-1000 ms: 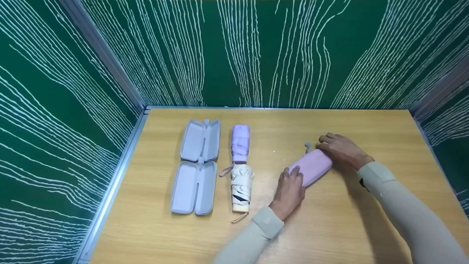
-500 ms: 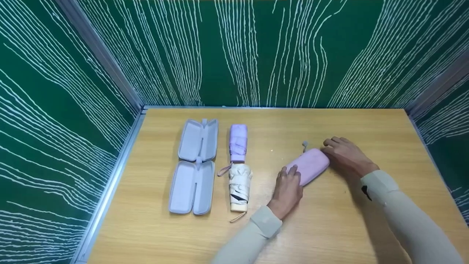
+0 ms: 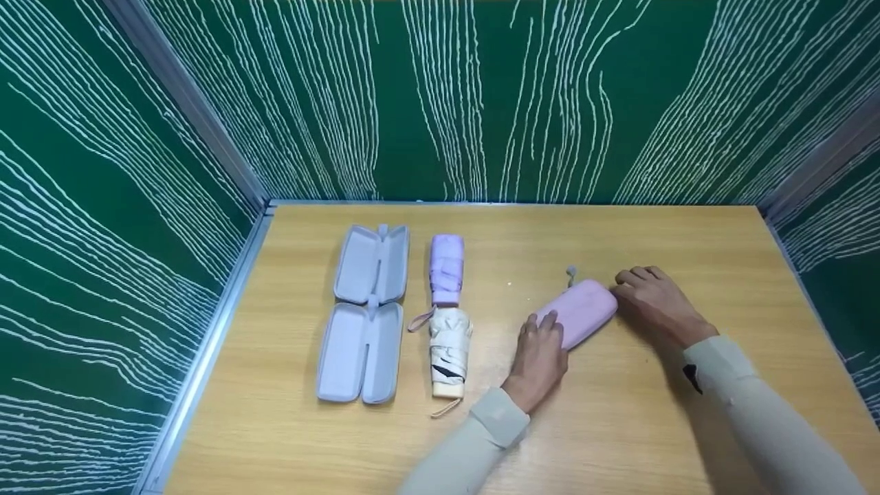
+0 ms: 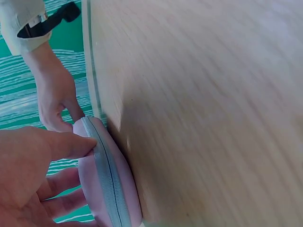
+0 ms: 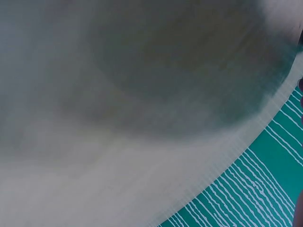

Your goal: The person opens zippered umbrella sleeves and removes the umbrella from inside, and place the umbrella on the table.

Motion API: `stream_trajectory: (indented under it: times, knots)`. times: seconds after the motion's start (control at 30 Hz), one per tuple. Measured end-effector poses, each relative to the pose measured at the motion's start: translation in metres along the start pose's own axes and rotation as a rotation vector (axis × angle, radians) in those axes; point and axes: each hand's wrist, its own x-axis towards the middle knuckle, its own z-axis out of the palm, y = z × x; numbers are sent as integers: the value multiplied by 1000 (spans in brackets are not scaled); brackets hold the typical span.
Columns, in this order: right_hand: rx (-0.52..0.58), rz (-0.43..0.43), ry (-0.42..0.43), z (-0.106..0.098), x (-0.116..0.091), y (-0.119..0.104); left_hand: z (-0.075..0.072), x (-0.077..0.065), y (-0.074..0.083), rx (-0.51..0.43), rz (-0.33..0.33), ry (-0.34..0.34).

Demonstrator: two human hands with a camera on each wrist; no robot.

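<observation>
A pink zippered case lies aslant on the right half of the table. My left hand grips its near left end, fingers over the top. In the left wrist view the left thumb presses beside the grey zipper, whose teeth are closed along this side. My right hand is at the case's far right end, thumb and finger brought together at the zipper line; the pull is hidden there. A small grey tag sticks out behind the case. The right wrist view is mostly blurred.
Two open grey clamshell cases lie end to end on the left. Beside them are a folded purple umbrella and a folded cream umbrella, both with wrist straps. Green walls with white lines border the wooden table.
My right hand has moved a little right and nearer along the end of the pink case. My left hand has kept its hold, and the case stays nearly in place.
</observation>
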Motion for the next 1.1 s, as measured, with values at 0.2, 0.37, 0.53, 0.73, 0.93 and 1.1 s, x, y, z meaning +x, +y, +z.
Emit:
stream_trajectory:
  times: [0.2, 0.37, 0.53, 0.73, 0.93, 1.1]
  knots:
    - [16, 0, 112, 3, -6, -4, 1, 0, 0, 26, -1, 5]
    - [18, 33, 111, 3, -12, -9, 2, 0, 0, 37, -5, 9]
    - [7, 77, 74, 2, -17, -14, 1, -1, 1, 2, -15, 14]
    - [11, 102, 69, 1, -20, -19, 1, -1, 0, -20, -16, 16]
    - [28, 110, 99, 1, -22, -24, 1, -1, 1, -27, -19, 25]
    - [34, 105, 165, 3, -26, -29, 1, -1, 2, -17, -23, 24]
